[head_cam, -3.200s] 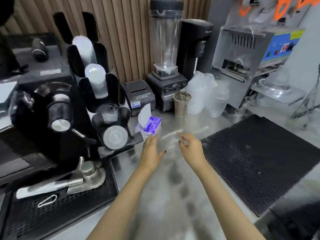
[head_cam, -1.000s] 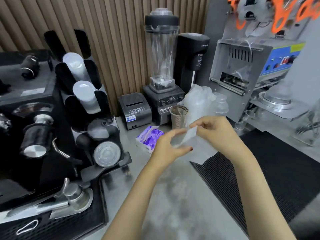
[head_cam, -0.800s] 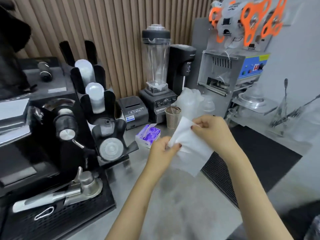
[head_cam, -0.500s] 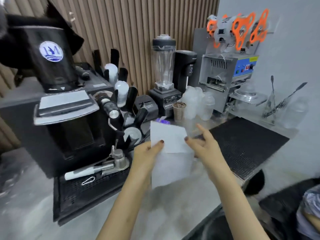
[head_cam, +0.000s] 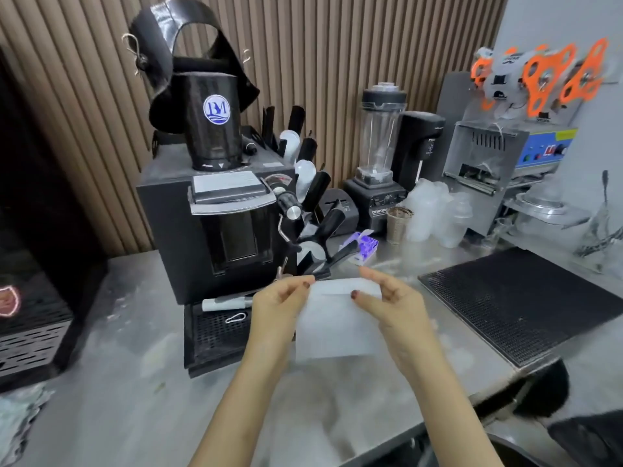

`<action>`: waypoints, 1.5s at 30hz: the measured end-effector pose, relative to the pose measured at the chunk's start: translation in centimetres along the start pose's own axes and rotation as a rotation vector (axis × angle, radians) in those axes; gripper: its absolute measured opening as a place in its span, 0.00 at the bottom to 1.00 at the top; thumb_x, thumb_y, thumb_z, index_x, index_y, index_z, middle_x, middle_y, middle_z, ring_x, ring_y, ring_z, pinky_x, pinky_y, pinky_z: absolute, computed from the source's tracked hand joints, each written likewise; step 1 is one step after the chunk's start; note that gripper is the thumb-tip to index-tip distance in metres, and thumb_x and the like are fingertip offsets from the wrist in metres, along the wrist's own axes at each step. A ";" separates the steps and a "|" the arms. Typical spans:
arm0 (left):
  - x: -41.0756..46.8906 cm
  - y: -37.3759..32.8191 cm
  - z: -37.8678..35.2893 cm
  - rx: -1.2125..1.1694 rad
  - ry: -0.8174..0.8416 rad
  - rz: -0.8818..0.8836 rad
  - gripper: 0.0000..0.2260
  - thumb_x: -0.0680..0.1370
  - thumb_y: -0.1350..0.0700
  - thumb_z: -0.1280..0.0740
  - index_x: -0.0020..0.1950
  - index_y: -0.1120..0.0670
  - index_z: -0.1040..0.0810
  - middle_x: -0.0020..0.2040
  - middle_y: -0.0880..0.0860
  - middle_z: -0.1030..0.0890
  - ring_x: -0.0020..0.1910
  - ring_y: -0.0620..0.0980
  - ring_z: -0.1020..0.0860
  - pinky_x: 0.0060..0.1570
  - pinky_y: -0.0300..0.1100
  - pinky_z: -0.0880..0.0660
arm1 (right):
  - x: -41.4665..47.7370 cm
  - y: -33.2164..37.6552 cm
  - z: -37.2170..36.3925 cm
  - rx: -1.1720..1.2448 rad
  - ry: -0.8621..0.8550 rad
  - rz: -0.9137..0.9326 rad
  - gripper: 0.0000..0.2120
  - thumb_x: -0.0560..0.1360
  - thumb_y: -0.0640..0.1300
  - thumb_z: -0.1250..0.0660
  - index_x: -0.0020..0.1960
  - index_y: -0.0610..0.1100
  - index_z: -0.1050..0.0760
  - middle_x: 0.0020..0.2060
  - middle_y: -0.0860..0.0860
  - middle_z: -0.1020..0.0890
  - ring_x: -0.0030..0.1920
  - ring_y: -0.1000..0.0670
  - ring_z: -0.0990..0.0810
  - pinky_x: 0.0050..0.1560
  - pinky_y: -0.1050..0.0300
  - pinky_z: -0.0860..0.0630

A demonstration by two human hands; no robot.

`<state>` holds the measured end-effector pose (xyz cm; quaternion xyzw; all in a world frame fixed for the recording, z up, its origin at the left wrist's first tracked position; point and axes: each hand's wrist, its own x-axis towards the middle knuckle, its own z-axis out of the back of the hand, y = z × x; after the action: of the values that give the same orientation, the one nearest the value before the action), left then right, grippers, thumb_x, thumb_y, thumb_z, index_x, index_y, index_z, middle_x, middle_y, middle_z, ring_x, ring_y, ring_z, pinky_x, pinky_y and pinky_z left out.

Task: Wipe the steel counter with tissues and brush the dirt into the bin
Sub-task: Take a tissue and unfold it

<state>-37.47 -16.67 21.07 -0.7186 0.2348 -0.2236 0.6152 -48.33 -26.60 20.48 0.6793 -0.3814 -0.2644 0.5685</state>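
Note:
I hold a white tissue [head_cam: 335, 326] stretched between both hands above the steel counter [head_cam: 135, 409]. My left hand [head_cam: 278, 310] pinches its upper left corner and my right hand [head_cam: 392, 303] pinches its upper right edge; the sheet hangs down flat below them. The purple tissue pack [head_cam: 364, 246] lies further back on the counter, beside the black cup-lid rack. Pale smears and specks of dirt show on the counter surface. A dark round rim at the bottom right [head_cam: 512, 448] may be the bin; most of it is out of frame.
A black coffee machine [head_cam: 215, 227] with its drip tray [head_cam: 215, 335] stands left of my hands. A black rubber mat [head_cam: 519, 298] covers the counter on the right. Blender [head_cam: 379, 163], metal mesh cup [head_cam: 399, 220], clear plastic cups and a cup sealer [head_cam: 499, 156] line the back.
I pulled a tissue out of the pack and spread it between both hands. My view backed away and swung left, bringing the coffee machine and the left part of the counter into sight.

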 end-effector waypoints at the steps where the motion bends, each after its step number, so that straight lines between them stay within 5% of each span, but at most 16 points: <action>1: -0.1 -0.1 0.1 -0.003 -0.006 0.006 0.07 0.75 0.62 0.34 0.43 0.52 0.19 0.49 0.56 0.18 0.45 0.50 0.21 0.50 0.47 0.24 | 0.1 -0.1 -0.1 -0.020 0.033 0.003 0.17 0.68 0.28 0.31 0.50 0.47 0.22 0.38 0.56 0.16 0.36 0.59 0.20 0.36 0.69 0.25; 3: 0.0 -0.2 0.4 -0.007 -0.002 -0.002 0.08 0.72 0.64 0.31 0.45 0.51 0.20 0.50 0.53 0.18 0.49 0.48 0.20 0.53 0.44 0.24 | 0.3 -0.2 -0.3 -0.042 0.042 0.021 0.18 0.67 0.26 0.32 0.50 0.45 0.21 0.42 0.53 0.17 0.38 0.60 0.19 0.38 0.68 0.24; 7: -0.1 -0.1 0.8 0.009 0.055 -0.014 0.17 0.68 0.72 0.29 0.49 0.52 0.21 0.49 0.50 0.18 0.45 0.42 0.20 0.44 0.34 0.21 | 0.8 -0.1 -0.5 -0.069 0.019 0.052 0.17 0.70 0.27 0.33 0.41 0.49 0.19 0.38 0.53 0.18 0.34 0.61 0.21 0.35 0.69 0.25; 12: 0.1 0.0 1.1 0.171 -0.053 -0.081 0.12 0.69 0.68 0.29 0.44 0.52 0.19 0.47 0.53 0.17 0.42 0.45 0.19 0.38 0.34 0.22 | 1.6 -0.5 -1.0 -0.135 0.031 0.105 0.19 0.69 0.28 0.32 0.40 0.54 0.21 0.40 0.52 0.17 0.41 0.52 0.21 0.46 0.59 0.25; 15: 0.1 -0.1 1.5 0.290 -0.090 -0.163 0.09 0.70 0.66 0.29 0.40 0.50 0.18 0.41 0.55 0.17 0.37 0.43 0.22 0.33 0.32 0.25 | 1.8 -0.7 -1.3 -0.182 0.047 0.144 0.18 0.69 0.30 0.31 0.37 0.55 0.20 0.35 0.53 0.18 0.37 0.53 0.23 0.42 0.59 0.26; 19: -0.2 -0.1 2.4 0.363 -0.094 -0.247 0.10 0.72 0.65 0.30 0.37 0.50 0.19 0.40 0.47 0.20 0.35 0.35 0.23 0.33 0.25 0.29 | 2.0 -0.9 -1.7 -0.239 0.066 0.212 0.15 0.69 0.33 0.29 0.37 0.53 0.21 0.20 0.60 0.28 0.25 0.61 0.33 0.29 0.73 0.37; 23: 0.1 0.1 3.4 0.423 -0.141 -0.289 0.14 0.71 0.64 0.29 0.33 0.45 0.20 0.47 0.44 0.26 0.42 0.31 0.26 0.39 0.24 0.31 | 2.4 -1.1 -2.7 -0.249 0.089 0.295 0.17 0.68 0.32 0.29 0.33 0.53 0.22 0.36 0.55 0.24 0.33 0.66 0.26 0.37 0.76 0.31; 26: 0.1 -0.4 4.4 0.465 -0.150 -0.285 0.13 0.73 0.64 0.31 0.34 0.47 0.21 0.48 0.41 0.24 0.46 0.34 0.26 0.41 0.24 0.31 | 2.7 -1.5 -3.4 -0.195 0.177 0.252 0.19 0.68 0.32 0.29 0.28 0.55 0.20 0.42 0.56 0.22 0.38 0.66 0.24 0.42 0.73 0.29; 32: -0.9 -0.6 5.5 0.404 -0.214 -0.273 0.11 0.75 0.64 0.35 0.35 0.51 0.23 0.34 0.44 0.22 0.33 0.34 0.26 0.31 0.25 0.32 | 2.3 -1.7 -5.1 -0.111 0.336 0.210 0.12 0.70 0.31 0.31 0.36 0.47 0.22 0.32 0.59 0.18 0.35 0.62 0.22 0.37 0.71 0.27; 36: -2.2 -0.5 6.7 0.303 -0.209 -0.212 0.09 0.73 0.68 0.34 0.37 0.56 0.24 0.34 0.46 0.23 0.28 0.35 0.27 0.26 0.27 0.34 | 1.5 -2.7 -6.1 -0.063 0.415 0.003 0.11 0.65 0.32 0.27 0.36 0.49 0.17 0.33 0.54 0.16 0.37 0.53 0.20 0.40 0.58 0.24; 45: -5.0 0.3 9.8 0.174 -0.308 -0.147 0.16 0.70 0.75 0.37 0.32 0.56 0.20 0.29 0.44 0.20 0.28 0.36 0.26 0.29 0.26 0.33 | 0.2 -4.1 -8.5 -0.094 0.537 -0.018 0.21 0.70 0.27 0.34 0.31 0.51 0.18 0.30 0.55 0.18 0.34 0.52 0.23 0.38 0.61 0.27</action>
<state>-35.50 -5.99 19.25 -0.7035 0.0645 -0.1751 0.6857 -40.63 -21.65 18.29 0.7014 -0.1981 -0.0972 0.6778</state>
